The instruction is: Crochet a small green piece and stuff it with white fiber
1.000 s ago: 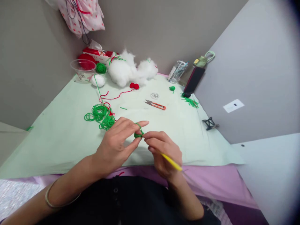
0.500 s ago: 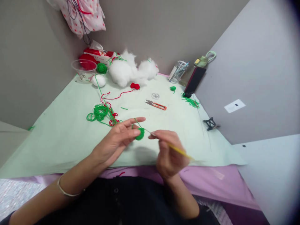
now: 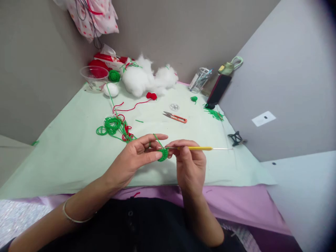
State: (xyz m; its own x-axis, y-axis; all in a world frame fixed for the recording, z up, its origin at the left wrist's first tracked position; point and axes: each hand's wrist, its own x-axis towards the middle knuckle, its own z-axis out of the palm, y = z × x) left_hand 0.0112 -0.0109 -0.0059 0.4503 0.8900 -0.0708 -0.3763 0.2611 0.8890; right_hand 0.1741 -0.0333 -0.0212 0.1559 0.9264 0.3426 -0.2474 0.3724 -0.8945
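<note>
My left hand (image 3: pixel 141 152) pinches a small round green crochet piece (image 3: pixel 163 154) between thumb and fingers, with green yarn running up over its raised index finger. A crochet hook (image 3: pixel 201 148) with a yellow handle and metal ends lies nearly level in my right hand (image 3: pixel 190 161), which is closed round it. The hook's left tip is at the top edge of the green piece. Behind my left hand lies a loose tangle of green yarn (image 3: pixel 112 126) with red yarn (image 3: pixel 127 133) beside it.
Orange thread snips (image 3: pixel 175 117) lie beyond my hands, near a small clear dish (image 3: pixel 174 107). White stuffing (image 3: pixel 138 78), a clear plastic tub (image 3: pixel 94 82) and a red crochet piece (image 3: pixel 151 96) are farther back. At the right stand a phone (image 3: pixel 219 90) and a cup of pens (image 3: pixel 200 80).
My right hand has turned the hook from a slant to nearly level and brought its tip to the green piece. My left hand with the piece has shifted slightly right.
</note>
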